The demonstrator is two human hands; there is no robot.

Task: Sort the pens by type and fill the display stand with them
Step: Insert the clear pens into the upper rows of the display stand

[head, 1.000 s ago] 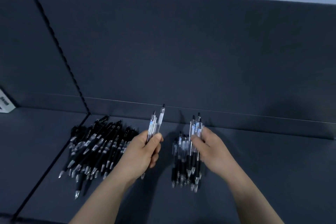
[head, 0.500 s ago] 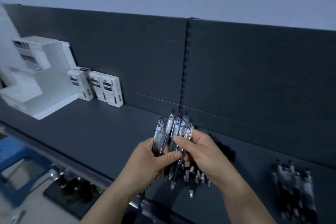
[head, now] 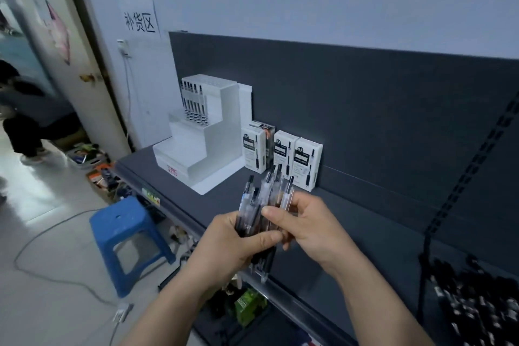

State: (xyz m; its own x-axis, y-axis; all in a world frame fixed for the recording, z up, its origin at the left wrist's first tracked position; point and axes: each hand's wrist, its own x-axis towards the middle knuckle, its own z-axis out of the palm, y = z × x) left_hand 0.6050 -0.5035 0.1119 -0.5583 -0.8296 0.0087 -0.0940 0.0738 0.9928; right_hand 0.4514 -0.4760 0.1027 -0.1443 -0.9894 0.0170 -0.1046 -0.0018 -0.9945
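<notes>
Several clear pens (head: 264, 199) bunched at frame centre, clasped low in the curled left hand (head: 224, 241), pinched higher by the right hand (head: 306, 222); judged step: carrying to display stand (head: 202, 135), left of centre; next, keep tips down, insert singly into vacant holes.

One display stand (head: 208, 135), four pen boxes (head: 307, 166), one stool (head: 121, 217), one pen bundle (head: 264, 194)

1. display stand (head: 214, 132): plain white, small red mark on base front.
2. pens (head: 264, 194): clear barrels, black tips and grips.
3. pen boxes (head: 307, 161): white, black label panels.
4. shelf (head: 365, 222): dark grey.
5. stool (head: 123, 219): blue.
6. pen pile (head: 477, 309): black, white flecks.
7. wall sign (head: 139, 18): white, black characters.
</notes>
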